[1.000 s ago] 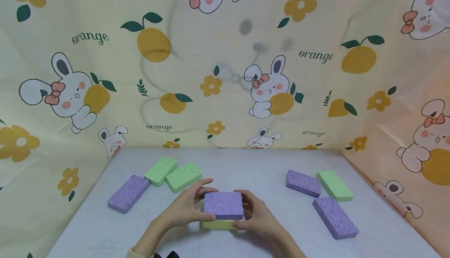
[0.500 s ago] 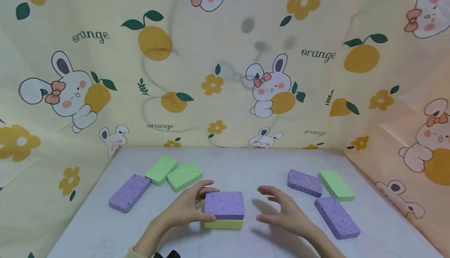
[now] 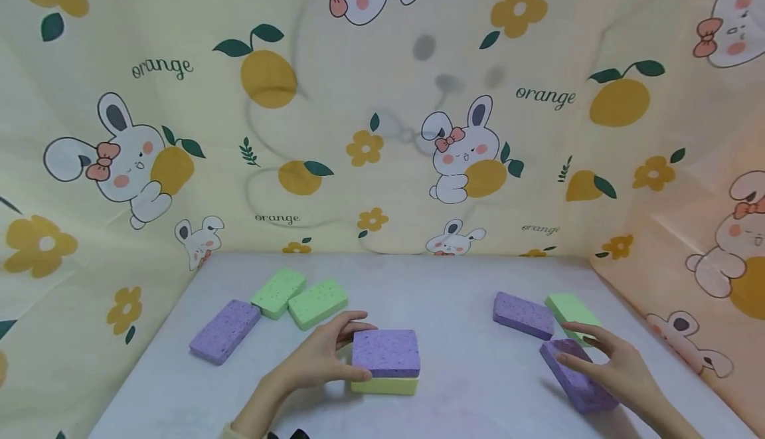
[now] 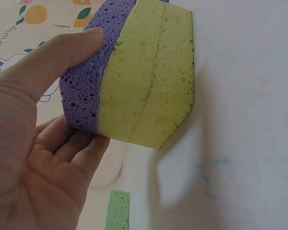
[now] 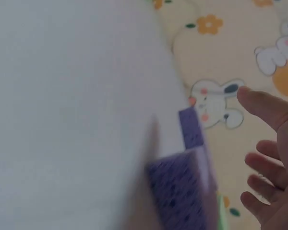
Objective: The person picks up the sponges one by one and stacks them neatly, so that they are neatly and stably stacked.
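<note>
My left hand (image 3: 319,356) grips the sides of a purple sponge (image 3: 385,352) lying flat on yellow sponge (image 3: 385,386) at the front middle of the table. In the left wrist view the thumb presses the purple edge, and a seam runs along the yellow block (image 4: 146,72) beneath. My right hand (image 3: 618,366) hovers over another purple sponge (image 3: 576,379) at the right, fingers spread and thumb apart. The right wrist view has this purple sponge (image 5: 180,191) beside the hand (image 5: 273,153), with a gap between them.
Behind the right hand lie a purple sponge (image 3: 523,315) and a green sponge (image 3: 570,309). At the left are a purple sponge (image 3: 225,331) and two green sponges (image 3: 279,293). Patterned cloth walls (image 3: 394,180) close off the back and sides of the white table (image 3: 466,392).
My right hand has let go of the middle stack and moved right, over the front right purple sponge. The left hand keeps its grip on the stack.
</note>
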The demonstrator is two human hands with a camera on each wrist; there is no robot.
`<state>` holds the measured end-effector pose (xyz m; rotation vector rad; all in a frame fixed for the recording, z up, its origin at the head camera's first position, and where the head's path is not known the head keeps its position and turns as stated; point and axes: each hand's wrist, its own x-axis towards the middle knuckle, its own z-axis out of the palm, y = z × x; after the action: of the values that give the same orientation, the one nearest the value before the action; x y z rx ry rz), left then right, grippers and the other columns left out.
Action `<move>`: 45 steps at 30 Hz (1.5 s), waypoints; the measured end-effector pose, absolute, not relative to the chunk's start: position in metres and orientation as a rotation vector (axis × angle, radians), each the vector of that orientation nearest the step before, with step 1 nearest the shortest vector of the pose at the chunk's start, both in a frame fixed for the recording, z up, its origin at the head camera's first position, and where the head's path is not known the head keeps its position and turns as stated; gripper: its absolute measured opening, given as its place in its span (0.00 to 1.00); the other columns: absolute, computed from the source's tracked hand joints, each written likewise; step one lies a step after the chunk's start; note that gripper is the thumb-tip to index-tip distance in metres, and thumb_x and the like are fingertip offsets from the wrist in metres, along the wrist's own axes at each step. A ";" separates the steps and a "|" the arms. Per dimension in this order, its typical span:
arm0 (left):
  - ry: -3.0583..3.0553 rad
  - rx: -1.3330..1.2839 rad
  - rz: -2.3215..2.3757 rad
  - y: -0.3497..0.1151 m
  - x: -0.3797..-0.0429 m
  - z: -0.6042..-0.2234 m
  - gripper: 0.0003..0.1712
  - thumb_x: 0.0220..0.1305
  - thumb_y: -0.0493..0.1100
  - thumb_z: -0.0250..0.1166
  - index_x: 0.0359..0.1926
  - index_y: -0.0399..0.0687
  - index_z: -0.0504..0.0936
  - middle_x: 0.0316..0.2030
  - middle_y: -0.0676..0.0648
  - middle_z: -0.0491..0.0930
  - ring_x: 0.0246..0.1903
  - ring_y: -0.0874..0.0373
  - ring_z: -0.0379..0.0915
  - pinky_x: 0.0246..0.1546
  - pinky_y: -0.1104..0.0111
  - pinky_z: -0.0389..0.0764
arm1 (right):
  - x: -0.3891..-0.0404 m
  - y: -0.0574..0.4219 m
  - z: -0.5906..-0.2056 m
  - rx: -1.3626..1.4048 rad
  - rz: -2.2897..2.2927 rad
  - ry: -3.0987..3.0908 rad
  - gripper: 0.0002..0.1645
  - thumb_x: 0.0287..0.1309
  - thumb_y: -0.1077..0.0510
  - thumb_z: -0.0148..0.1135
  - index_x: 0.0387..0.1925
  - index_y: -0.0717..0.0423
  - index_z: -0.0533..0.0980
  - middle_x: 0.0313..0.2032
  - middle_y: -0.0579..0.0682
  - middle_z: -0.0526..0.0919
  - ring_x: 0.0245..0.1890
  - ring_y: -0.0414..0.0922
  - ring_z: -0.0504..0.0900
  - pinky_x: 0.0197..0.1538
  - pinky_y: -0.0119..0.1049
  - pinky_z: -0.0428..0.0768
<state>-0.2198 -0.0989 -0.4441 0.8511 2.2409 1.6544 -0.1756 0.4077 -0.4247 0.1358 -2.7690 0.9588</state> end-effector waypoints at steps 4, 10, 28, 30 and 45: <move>2.243 0.851 1.657 -0.097 -0.220 -0.445 0.52 0.48 0.46 0.80 0.70 0.46 0.62 0.59 0.54 0.76 0.62 0.60 0.68 0.64 0.68 0.66 | -0.169 0.418 -0.432 0.100 0.969 -2.788 0.43 0.52 0.46 0.75 0.65 0.57 0.69 0.64 0.69 0.67 0.57 0.75 0.69 0.48 0.71 0.71; 2.260 0.844 1.645 -0.098 -0.220 -0.445 0.52 0.47 0.47 0.81 0.70 0.46 0.62 0.58 0.55 0.76 0.62 0.59 0.67 0.64 0.68 0.66 | -0.166 0.427 -0.442 0.189 0.960 -2.727 0.43 0.46 0.53 0.79 0.64 0.57 0.71 0.59 0.36 0.72 0.54 0.52 0.78 0.47 0.28 0.80; 2.236 0.845 1.674 -0.098 -0.219 -0.445 0.51 0.47 0.46 0.81 0.69 0.45 0.63 0.59 0.54 0.76 0.62 0.59 0.67 0.64 0.69 0.65 | -0.168 0.428 -0.452 0.038 1.006 -2.949 0.54 0.49 0.48 0.77 0.68 0.68 0.60 0.62 0.73 0.65 0.58 0.74 0.68 0.48 0.43 0.83; 2.240 0.853 1.673 -0.097 -0.220 -0.445 0.50 0.47 0.46 0.81 0.69 0.44 0.63 0.59 0.54 0.76 0.62 0.58 0.67 0.64 0.69 0.65 | -0.168 0.428 -0.452 0.047 0.958 -2.956 0.55 0.47 0.46 0.78 0.67 0.68 0.60 0.62 0.74 0.66 0.57 0.74 0.68 0.50 0.54 0.80; 2.261 0.815 1.650 -0.097 -0.220 -0.446 0.50 0.47 0.47 0.81 0.68 0.45 0.64 0.59 0.54 0.76 0.63 0.59 0.66 0.65 0.68 0.65 | -0.169 0.435 -0.457 0.210 1.039 -2.941 0.48 0.52 0.52 0.75 0.69 0.63 0.62 0.63 0.67 0.67 0.56 0.42 0.75 0.47 0.22 0.76</move>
<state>-0.2204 -0.0969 -0.4456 0.8151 2.2610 1.6501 -0.1695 0.4349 -0.4566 0.2100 -2.9407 1.0386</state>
